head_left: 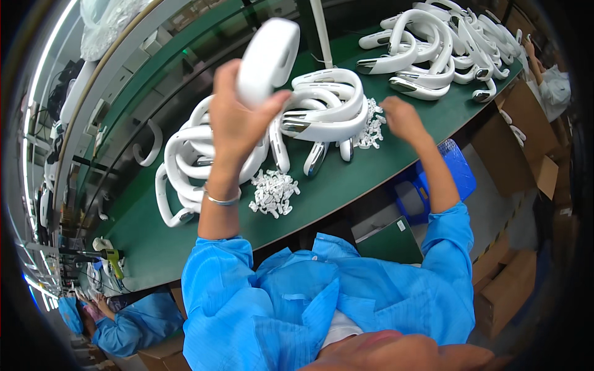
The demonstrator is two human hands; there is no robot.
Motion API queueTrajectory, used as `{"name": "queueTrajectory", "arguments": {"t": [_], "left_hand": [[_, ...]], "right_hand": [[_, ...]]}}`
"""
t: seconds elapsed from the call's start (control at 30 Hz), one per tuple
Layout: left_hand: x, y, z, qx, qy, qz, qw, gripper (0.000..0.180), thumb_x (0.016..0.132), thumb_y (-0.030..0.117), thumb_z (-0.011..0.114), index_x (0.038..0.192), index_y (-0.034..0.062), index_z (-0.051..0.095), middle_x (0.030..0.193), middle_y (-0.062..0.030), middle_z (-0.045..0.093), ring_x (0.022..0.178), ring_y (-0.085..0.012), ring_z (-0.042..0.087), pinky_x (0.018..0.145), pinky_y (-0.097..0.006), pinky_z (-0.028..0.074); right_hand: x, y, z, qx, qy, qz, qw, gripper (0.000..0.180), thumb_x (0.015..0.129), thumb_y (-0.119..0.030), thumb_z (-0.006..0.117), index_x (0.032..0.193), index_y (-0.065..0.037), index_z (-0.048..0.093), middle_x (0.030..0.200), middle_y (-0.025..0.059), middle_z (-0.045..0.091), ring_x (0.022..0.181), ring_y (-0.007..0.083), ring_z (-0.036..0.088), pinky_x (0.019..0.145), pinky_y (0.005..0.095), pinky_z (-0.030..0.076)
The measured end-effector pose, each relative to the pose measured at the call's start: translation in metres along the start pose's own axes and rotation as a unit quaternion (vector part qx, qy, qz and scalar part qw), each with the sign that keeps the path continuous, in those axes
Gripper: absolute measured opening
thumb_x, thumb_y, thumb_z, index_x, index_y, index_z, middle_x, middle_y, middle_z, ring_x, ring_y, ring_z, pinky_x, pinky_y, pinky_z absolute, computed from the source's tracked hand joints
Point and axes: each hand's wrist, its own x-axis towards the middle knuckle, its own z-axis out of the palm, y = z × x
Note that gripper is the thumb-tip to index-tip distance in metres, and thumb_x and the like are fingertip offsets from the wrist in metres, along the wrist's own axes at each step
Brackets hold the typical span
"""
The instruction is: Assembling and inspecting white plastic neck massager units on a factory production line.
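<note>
Raised over the green workbench (346, 185), my left hand (238, 117) grips a white, curved neck fan (267, 62) between thumb and fingers. My right hand (403, 117) is at the edge of a pile of small white plastic pieces (372, 128), its fingers curled together; whatever they may hold is too small or hidden to make out. Between the hands lies a stack of white neck fans (328, 130) with silvery ends. More neck fans (179, 157) lie to the left, partly behind my left forearm. A second heap of small white pieces (273, 193) sits nearer to me.
A large heap of neck fans (427, 52) covers the bench's far right. A pole (320, 31) rises behind the middle stack. A blue plastic stool (455, 170) and cardboard boxes (507, 290) stand at right. A co-worker in blue (139, 324) and a green tool (114, 261) are lower left.
</note>
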Motion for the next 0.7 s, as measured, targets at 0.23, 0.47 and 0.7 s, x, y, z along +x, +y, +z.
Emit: {"name": "queueTrajectory", "arguments": {"t": [0.23, 0.47, 0.7], "left_hand": [[0.008, -0.050, -0.040, -0.472, 0.099, -0.241, 0.843, 0.023, 0.090, 0.022, 0.055, 0.089, -0.0015, 0.055, 0.073, -0.0087, 0.056, 0.062, -0.0178, 0.060, 0.063, -0.032, 0.056], [-0.048, -0.086, 0.019, -0.689, 0.061, -0.417, 0.589, 0.046, 0.094, 0.033, 0.043, 0.112, -0.0094, 0.044, 0.088, -0.0192, 0.060, 0.084, -0.0292, 0.062, 0.088, -0.041, 0.050], [-0.084, -0.077, 0.045, -0.655, -0.065, -0.440, 0.611, 0.057, 0.098, 0.037, 0.034, 0.128, -0.0122, 0.032, 0.112, -0.0271, 0.054, 0.079, -0.0265, 0.060, 0.070, -0.034, 0.054]], "right_hand": [[-0.028, -0.008, 0.035, -0.054, 0.074, 0.002, 0.996, 0.018, 0.073, -0.001, 0.060, 0.090, -0.003, 0.063, 0.089, 0.0135, 0.060, 0.083, 0.0323, 0.059, 0.072, 0.0384, 0.050], [-0.042, 0.027, 0.043, 0.188, 0.100, 0.240, 0.947, 0.030, 0.077, 0.000, 0.063, 0.107, -0.003, 0.064, 0.082, 0.0050, 0.064, 0.069, 0.0120, 0.060, 0.064, 0.0268, 0.050], [-0.045, -0.002, 0.005, 0.474, 0.148, 0.342, 0.798, 0.024, 0.081, -0.002, 0.060, 0.105, 0.001, 0.064, 0.083, 0.0044, 0.062, 0.072, 0.0114, 0.060, 0.064, 0.0206, 0.050]]}}
